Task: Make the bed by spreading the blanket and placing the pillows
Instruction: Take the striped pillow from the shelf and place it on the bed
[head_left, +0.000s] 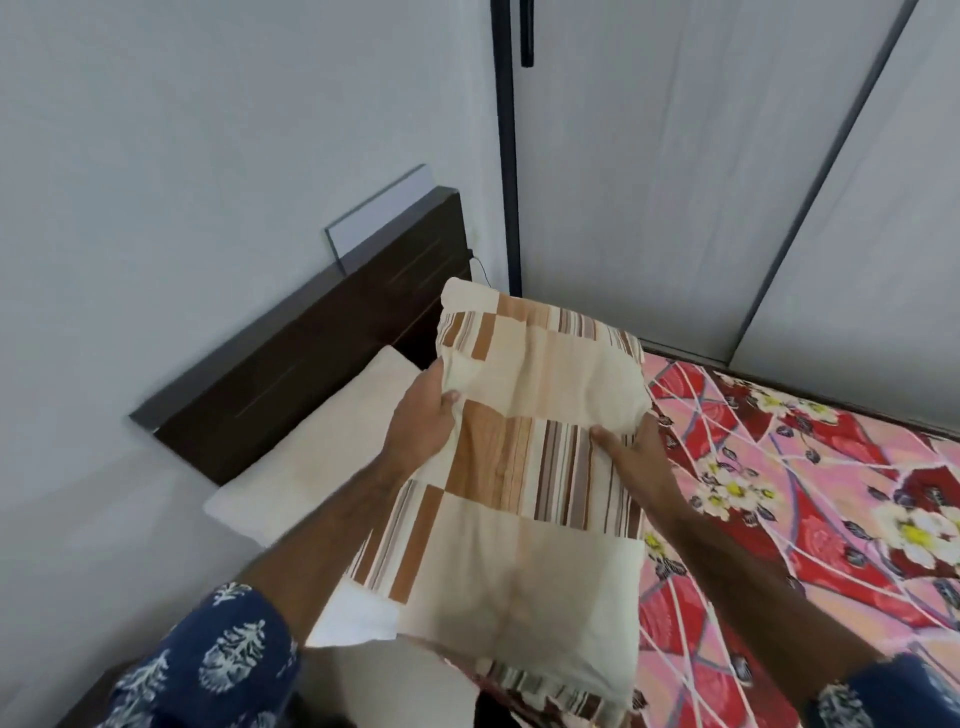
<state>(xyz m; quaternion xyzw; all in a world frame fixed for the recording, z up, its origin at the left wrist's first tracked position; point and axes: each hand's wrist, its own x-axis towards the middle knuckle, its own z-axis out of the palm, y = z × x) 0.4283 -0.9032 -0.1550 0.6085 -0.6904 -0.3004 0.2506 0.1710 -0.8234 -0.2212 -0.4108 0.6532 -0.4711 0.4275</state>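
Gripping striped pillow (524, 467), both hands; near corner cropped.

Home bedroom: bed w/ dark headboard (322, 332), floral blanket (810, 499), wardrobe doors (675, 182).

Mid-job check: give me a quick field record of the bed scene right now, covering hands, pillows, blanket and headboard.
left hand: grips the left edge of the striped pillow
right hand: grips its right edge
striped pillow: held up over the bed, not yet set down
plain pillow: lies flat against the headboard
floral blanket: spread over the mattress on the right
wardrobe doors: closed, behind the bed
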